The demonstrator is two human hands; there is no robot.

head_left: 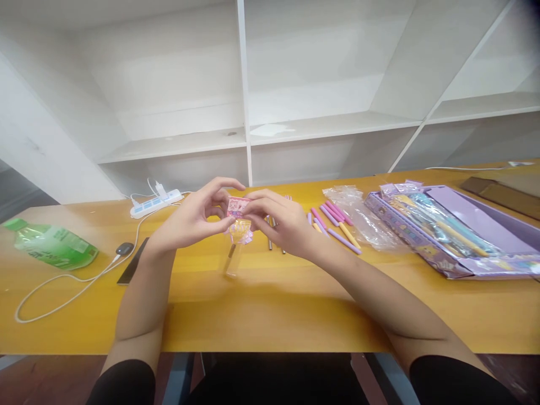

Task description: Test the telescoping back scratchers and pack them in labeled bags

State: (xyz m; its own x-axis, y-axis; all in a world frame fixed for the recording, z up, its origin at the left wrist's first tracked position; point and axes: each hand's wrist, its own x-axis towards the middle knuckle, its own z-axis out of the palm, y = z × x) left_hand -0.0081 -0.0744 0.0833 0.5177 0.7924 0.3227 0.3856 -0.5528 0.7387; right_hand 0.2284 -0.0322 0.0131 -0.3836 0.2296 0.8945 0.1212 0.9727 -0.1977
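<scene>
Both hands meet at a small pink card [237, 206] above the middle of the desk [274, 315]. The right hand [280, 222] pinches the card's right edge between closed fingertips. The left hand [198, 216] is curled at the opposite edge, index finger and thumb well parted — whether it grips cannot be told. A clear sleeve [233, 265] hangs below the card. To the right lie pink, purple and orange sticks [343, 239], a crumpled plastic bag [366, 222] and a purple box [434, 260] — the latter containing wrapped pens [447, 225].
</scene>
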